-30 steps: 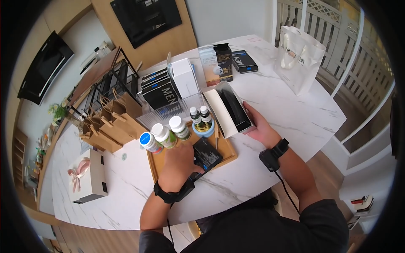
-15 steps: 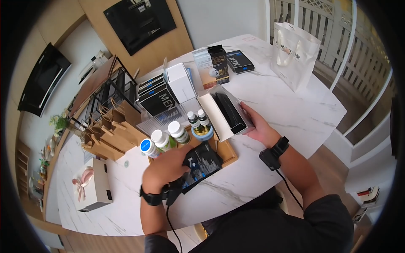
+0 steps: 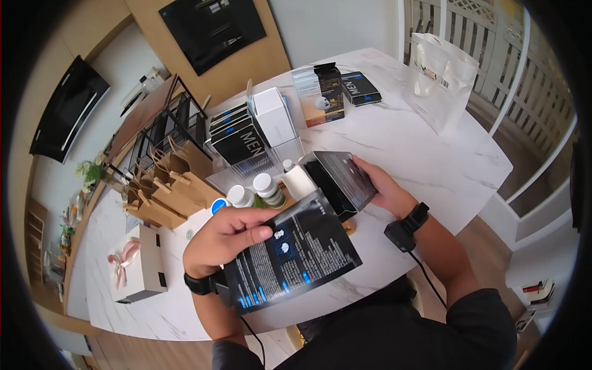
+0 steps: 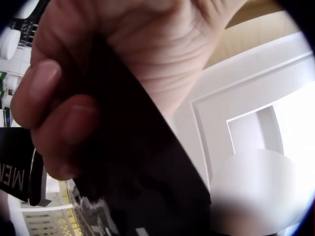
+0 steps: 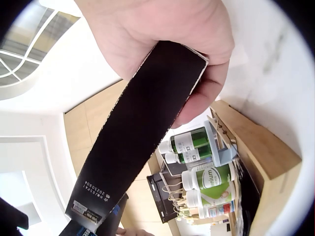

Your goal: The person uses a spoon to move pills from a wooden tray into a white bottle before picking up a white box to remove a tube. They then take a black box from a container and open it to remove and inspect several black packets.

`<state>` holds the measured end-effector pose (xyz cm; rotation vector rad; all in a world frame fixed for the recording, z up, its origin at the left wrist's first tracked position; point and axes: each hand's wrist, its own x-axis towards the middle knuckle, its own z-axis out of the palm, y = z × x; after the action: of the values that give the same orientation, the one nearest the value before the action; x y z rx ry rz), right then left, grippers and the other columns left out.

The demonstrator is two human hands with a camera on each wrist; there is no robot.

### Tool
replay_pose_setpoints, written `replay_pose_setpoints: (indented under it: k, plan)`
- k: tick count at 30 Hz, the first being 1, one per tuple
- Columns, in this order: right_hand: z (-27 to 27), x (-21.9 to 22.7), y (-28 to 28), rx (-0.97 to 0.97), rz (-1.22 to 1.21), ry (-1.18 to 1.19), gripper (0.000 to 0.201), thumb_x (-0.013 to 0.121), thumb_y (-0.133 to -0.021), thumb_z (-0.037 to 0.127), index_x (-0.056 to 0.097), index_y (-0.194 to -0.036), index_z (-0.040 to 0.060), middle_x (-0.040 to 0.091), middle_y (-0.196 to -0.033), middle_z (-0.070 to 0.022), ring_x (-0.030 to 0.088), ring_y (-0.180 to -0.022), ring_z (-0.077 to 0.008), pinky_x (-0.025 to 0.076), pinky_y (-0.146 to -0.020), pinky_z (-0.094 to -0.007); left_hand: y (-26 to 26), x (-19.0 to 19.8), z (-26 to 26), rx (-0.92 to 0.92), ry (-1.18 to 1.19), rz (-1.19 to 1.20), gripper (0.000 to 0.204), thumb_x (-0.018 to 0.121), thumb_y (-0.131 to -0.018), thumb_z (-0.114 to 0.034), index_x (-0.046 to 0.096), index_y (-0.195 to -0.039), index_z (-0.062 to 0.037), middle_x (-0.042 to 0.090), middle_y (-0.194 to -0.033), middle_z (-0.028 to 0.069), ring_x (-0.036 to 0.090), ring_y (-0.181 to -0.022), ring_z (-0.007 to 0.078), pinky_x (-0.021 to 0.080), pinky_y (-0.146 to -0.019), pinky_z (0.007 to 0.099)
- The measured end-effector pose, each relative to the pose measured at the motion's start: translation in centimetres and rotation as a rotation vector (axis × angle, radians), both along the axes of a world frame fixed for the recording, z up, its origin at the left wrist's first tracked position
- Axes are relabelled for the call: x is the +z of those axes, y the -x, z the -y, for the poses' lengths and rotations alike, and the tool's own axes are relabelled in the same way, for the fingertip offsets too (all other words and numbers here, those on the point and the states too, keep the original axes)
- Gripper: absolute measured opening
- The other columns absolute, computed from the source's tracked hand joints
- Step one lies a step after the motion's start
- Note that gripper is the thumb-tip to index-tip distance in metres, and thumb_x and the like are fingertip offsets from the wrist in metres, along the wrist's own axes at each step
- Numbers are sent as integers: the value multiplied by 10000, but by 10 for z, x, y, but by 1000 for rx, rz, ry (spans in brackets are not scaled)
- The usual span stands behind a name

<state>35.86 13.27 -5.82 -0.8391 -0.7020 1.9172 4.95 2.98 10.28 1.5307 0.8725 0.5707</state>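
My left hand (image 3: 222,242) pinches a black printed sachet (image 3: 308,253) by its edge, thumb on top of the printed face. In the left wrist view the curled fingers wrap round the dark sachet (image 4: 147,162). My right hand (image 3: 387,190) grips an opened black box (image 3: 346,179), its flap side facing the sachet. The right wrist view shows the box's narrow black side (image 5: 140,128) with the fingers curled round it. Dark contents show inside the box in the head view. The sachet's upper corner overlaps the box's open end there.
Behind the sachet stand white-capped bottles (image 3: 266,185), and a wooden tray (image 5: 261,142) holds small green bottles (image 5: 189,142). Farther back are black MEN boxes (image 3: 246,145), a white box (image 3: 274,117) and an orange-black box (image 3: 320,98). Paper bags (image 3: 176,191) and a ribboned box (image 3: 139,265) stand left.
My left hand has lifted the black sachet off the tray and toward me, turning its printed face up. The box in my right hand has tilted and come lower, nearer the sachet.
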Motion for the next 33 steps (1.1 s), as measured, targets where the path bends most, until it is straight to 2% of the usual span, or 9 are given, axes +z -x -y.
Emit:
replay_pose_setpoints:
  k: [2,4,5,7,10,24,33]
  plan:
    - [2,2,0,38,12,-24,369,528,-985,405,611,-1070,56,683,-875,-59,644,-645,-133,491,-497,-306,0,-10,-7,64,44,68,304,580,-965,-84,598,-1238,49,692,-1010,35,603,-891,51,473,-805,197]
    - [10,16,4,4,-37,-1,365,539,-991,350,602,-1114,13,679,-968,-69,665,-776,-121,552,-658,-284,1,-14,-10,139,49,88,282,583,-968,-106,625,-1200,49,699,-976,27,617,-848,51,491,-771,195]
    - [10,15,4,9,-38,-2,365,539,-991,350,602,-1114,13,679,-968,-69,665,-776,-121,552,-658,-284,2,-15,-13,177,79,62,277,591,-964,-110,634,-1189,45,701,-960,22,621,-823,49,497,-750,192]
    - [8,12,1,63,-35,-48,363,548,-992,313,590,-1155,-8,669,-1044,-73,662,-885,-112,549,-798,-262,4,-17,-17,232,82,3,268,602,-959,-123,650,-1172,33,707,-929,16,632,-766,48,511,-701,189]
    - [9,14,2,30,-9,-47,364,541,-995,312,591,-1160,-8,673,-1043,-71,661,-884,-107,547,-790,-257,5,-12,-16,300,29,12,273,597,-963,-136,651,-1176,26,710,-943,26,634,-774,50,510,-706,186]
    - [6,7,0,31,30,-81,353,538,-997,318,609,-1137,2,680,-1030,-61,661,-870,-104,541,-767,-254,3,-6,-13,357,55,137,290,578,-972,-134,633,-1203,32,710,-951,46,654,-774,57,522,-698,179]
    - [7,10,1,6,69,-78,355,537,-997,327,614,-1126,5,682,-1007,-49,663,-853,-99,543,-761,-256,-13,-9,-8,338,-136,-35,286,574,-978,-137,638,-1207,21,696,-947,23,602,-787,31,487,-719,175]
